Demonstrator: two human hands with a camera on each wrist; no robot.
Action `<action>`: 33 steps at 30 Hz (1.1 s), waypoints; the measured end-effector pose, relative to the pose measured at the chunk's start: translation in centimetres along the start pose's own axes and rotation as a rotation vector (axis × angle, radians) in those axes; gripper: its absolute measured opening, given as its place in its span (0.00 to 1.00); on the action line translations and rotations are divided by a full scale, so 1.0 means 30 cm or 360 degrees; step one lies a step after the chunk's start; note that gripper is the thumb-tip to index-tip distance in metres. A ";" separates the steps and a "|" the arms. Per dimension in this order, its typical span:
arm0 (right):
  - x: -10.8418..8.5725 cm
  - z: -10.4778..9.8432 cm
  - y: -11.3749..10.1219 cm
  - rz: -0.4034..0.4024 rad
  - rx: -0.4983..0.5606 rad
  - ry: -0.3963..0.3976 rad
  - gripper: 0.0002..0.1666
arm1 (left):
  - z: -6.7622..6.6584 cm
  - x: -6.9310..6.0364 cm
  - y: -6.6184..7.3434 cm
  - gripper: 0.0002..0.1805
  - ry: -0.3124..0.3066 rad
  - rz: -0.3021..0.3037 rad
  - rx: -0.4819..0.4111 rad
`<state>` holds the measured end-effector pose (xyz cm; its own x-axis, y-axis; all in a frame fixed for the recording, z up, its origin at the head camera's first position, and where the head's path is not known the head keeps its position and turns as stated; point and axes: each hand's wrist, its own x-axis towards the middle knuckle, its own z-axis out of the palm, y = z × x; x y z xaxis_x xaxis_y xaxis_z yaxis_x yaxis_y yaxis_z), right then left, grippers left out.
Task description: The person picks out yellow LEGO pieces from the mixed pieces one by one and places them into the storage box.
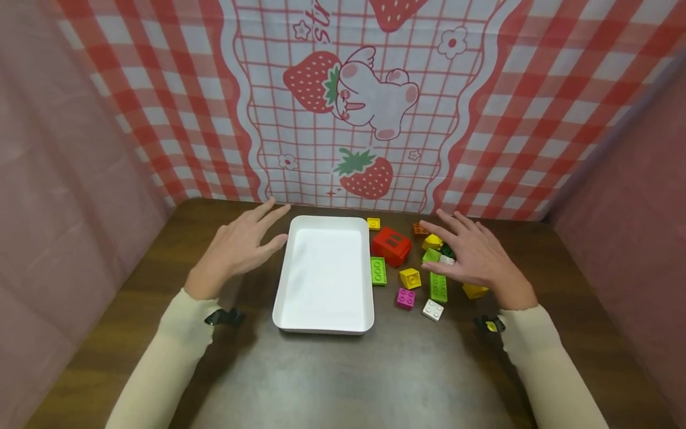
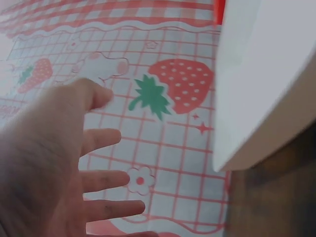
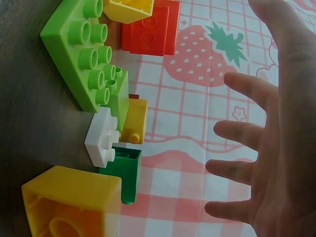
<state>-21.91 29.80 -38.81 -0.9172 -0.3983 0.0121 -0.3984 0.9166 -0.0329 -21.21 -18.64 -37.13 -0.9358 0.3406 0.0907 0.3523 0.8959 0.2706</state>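
Evidently the left hand (image 1: 241, 245) was empty, fingers spread, just beside the white tray (image 1: 327, 280); the right hand (image 1: 473, 251) — likewise splayed and empty — hung above the studded toy bricks (image 1: 438, 288). The tray lay between them, presumably for reach from either side. One dark green brick (image 3: 126, 174) (partly behind a white brick (image 3: 98, 140)) was hard to make out.

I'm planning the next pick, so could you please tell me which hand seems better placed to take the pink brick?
Probably the right hand: it is open, empty and nearer the pink brick; the left hand, also empty, is across the tray from it.
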 end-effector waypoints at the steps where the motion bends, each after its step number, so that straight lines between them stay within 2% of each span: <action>1: 0.002 -0.001 -0.002 0.0002 0.0005 -0.0002 0.57 | -0.008 0.004 0.002 0.39 0.0016 0.0001 -0.0017; 3: 0.004 -0.002 -0.004 0.0004 0.0006 -0.0002 0.57 | -0.016 0.011 0.006 0.38 0.0071 0.0012 -0.0086; 6: 0.004 -0.002 -0.007 0.0001 0.0005 -0.0001 0.57 | -0.005 0.019 0.008 0.36 0.0175 0.0018 -0.0243; 9: 0.004 -0.001 -0.009 -0.0004 0.0012 0.0005 0.57 | 0.013 0.027 0.008 0.35 0.0229 -0.0037 -0.0421; 12: 0.003 0.002 -0.011 -0.0004 0.0019 0.0008 0.57 | 0.029 0.035 0.002 0.36 0.0208 -0.0156 -0.0596; 16: 0.003 0.005 -0.011 -0.0001 0.0011 0.0011 0.57 | 0.054 0.045 -0.012 0.37 0.0135 -0.0289 -0.0909; 19: 0.003 0.007 -0.011 -0.0001 0.0005 0.0005 0.57 | 0.079 0.049 -0.021 0.36 0.0101 -0.0359 -0.1137; 22: 0.005 0.009 -0.012 -0.0002 0.0004 -0.0001 0.57 | 0.108 0.050 -0.027 0.35 0.0091 -0.0408 -0.1284; 28: 0.007 0.013 -0.012 -0.0008 0.0003 0.0002 0.56 | 0.173 0.061 -0.046 0.33 0.0096 -0.0430 -0.1487; 33: 0.006 0.017 -0.010 -0.0016 -0.0003 -0.0002 0.56 | 0.222 0.073 -0.056 0.32 0.0104 -0.0380 -0.1594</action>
<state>-21.95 29.43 -39.30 -0.9131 -0.4076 0.0111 -0.4078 0.9126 -0.0307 -23.79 -17.50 -43.76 -0.9895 0.1420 -0.0263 0.0146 0.2795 0.9600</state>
